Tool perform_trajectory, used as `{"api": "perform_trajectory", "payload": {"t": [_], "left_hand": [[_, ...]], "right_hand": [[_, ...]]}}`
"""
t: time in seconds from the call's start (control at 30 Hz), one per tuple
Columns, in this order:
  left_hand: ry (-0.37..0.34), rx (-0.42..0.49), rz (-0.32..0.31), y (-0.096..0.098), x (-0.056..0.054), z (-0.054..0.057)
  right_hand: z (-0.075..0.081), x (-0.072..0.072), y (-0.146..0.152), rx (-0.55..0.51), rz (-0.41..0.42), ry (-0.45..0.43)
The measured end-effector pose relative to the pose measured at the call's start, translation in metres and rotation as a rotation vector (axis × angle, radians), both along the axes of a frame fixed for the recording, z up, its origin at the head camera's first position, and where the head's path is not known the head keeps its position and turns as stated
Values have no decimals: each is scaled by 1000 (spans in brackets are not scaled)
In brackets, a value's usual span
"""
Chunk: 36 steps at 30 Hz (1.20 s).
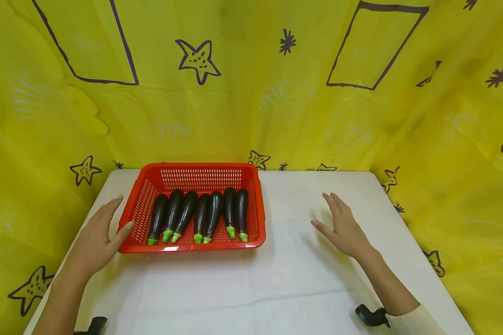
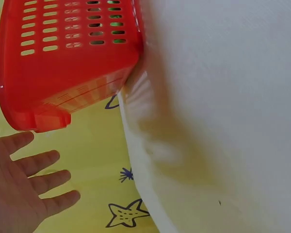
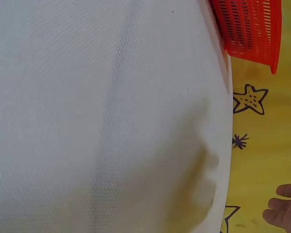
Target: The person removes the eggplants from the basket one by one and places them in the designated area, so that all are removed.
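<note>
just right of the left grip, fingers spread and empty, a red basket likely keeps seven eggplants corralled; the right grip, likewise empty, fingers extended, is well apart.

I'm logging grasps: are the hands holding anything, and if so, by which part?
Nothing is held: the left hand is spread beside the red basket, and the right hand hovers over the white table.

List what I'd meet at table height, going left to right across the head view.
Left hand → red basket with seven dark eggplants lying inside → right hand.
</note>
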<state>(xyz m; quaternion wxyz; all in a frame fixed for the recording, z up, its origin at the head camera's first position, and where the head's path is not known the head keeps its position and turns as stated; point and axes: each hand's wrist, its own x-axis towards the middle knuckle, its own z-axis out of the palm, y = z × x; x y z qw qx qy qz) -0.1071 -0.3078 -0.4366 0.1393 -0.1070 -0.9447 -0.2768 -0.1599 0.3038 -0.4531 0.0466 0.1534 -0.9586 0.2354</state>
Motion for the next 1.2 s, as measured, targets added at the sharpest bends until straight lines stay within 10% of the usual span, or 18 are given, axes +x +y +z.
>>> {"api": "perform_trajectory", "payload": {"t": [0.63,1.2], "left_hand": [[-238,356,59,0,-21,-1],[-456,690,-27,-9,-43,-11]], "right_hand": [[9,-13,-22,-107,108,-9],[15,-26,-43,-246,140,-106]]}}
